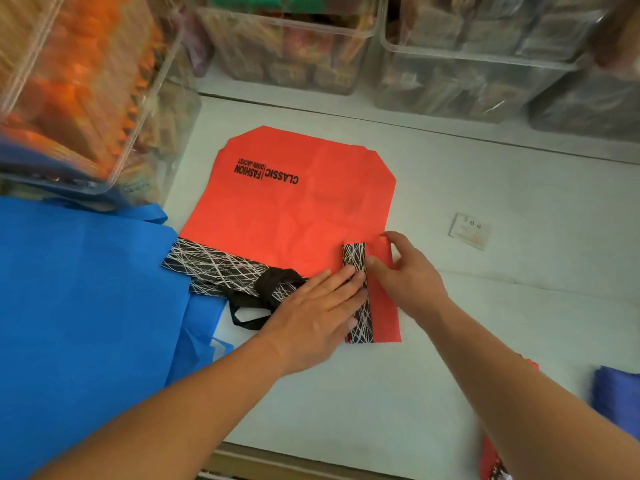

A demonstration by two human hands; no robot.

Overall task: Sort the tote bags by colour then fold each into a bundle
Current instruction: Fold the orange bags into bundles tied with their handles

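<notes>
Clear bin [86,81] of orange packets at 10 o'clock, overhanging the table [346,393]; more bins along 12.

Blue tote bag [86,306] spread flat from 9 to 7 o'clock. Likely parked there as the blue group; no fold visible in it.

Red tote bag [294,209] lies flat at centre, print side up, bottom corners tucked toward 12, mouth toward you. Its black-and-white patterned band [214,268] runs out toward 9 and overlaps the blue bag's edge. Black handle [252,306] is gathered in a loop just below the band, probably to keep it inside the coming bundle.

Your left hand [311,317] lies flat at 6 o'clock of the red bag, fingers straight and together, palm down across the band. It holds nothing; it pins the cloth so the bag does not slide.

Side flap [382,306] of the red bag is turned inward, so a strip of the band stands upright beside your fingertips. This looks like the first lengthwise fold.

Your right hand [412,282] sits at the flap's 3 o'clock edge, fingers curled, thumb on the strip, pinching the turned edge to set the crease.

Small card [470,231] at 3 o'clock, apart from everything.

Dark blue bag [616,400] at 4 o'clock, blurred. A red piece [491,459] at 5; whether it is a bundle, cannot tell.
</notes>
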